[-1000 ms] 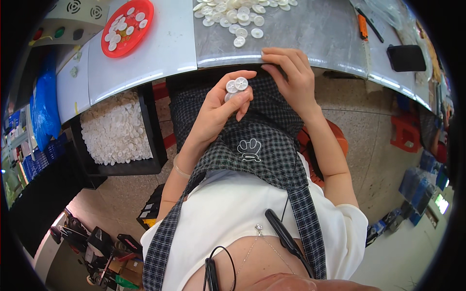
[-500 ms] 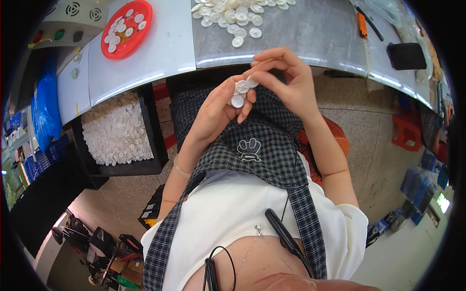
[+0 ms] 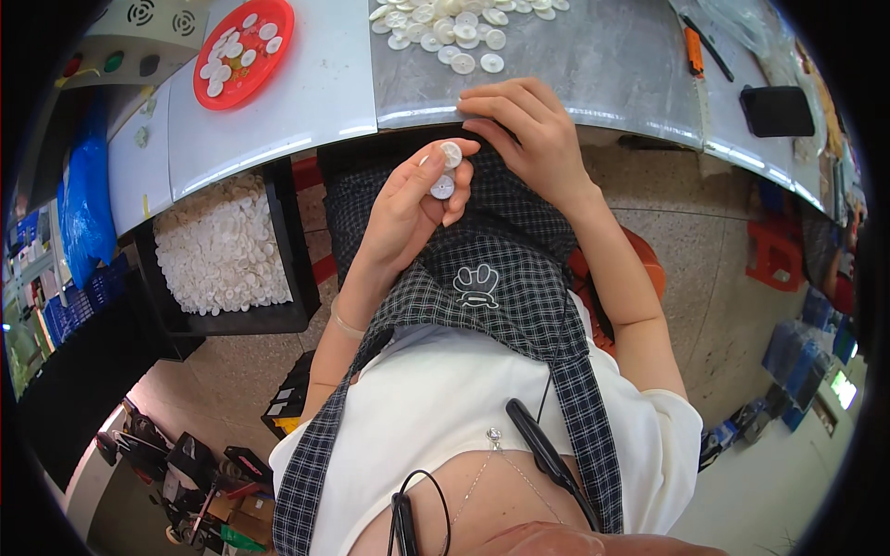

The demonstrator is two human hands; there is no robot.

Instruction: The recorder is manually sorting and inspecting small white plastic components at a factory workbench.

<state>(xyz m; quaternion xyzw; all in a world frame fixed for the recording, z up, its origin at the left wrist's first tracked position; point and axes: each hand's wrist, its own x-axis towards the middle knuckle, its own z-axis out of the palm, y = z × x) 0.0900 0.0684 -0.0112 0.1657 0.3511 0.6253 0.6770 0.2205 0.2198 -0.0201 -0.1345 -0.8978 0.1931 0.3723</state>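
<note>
The left hand (image 3: 408, 199) is holding two small white discs (image 3: 446, 170) just below the counter (image 3: 593, 74) edge, its grip pinching the upper one at the thumb tip and pressing the lower against the curled fingers. The right hand (image 3: 533, 139) is resting just beside them to the right, fingers loosely bent over the counter edge and holding nothing, nearer than the left to the pile of white discs (image 3: 454, 23) lying beyond it.
</note>
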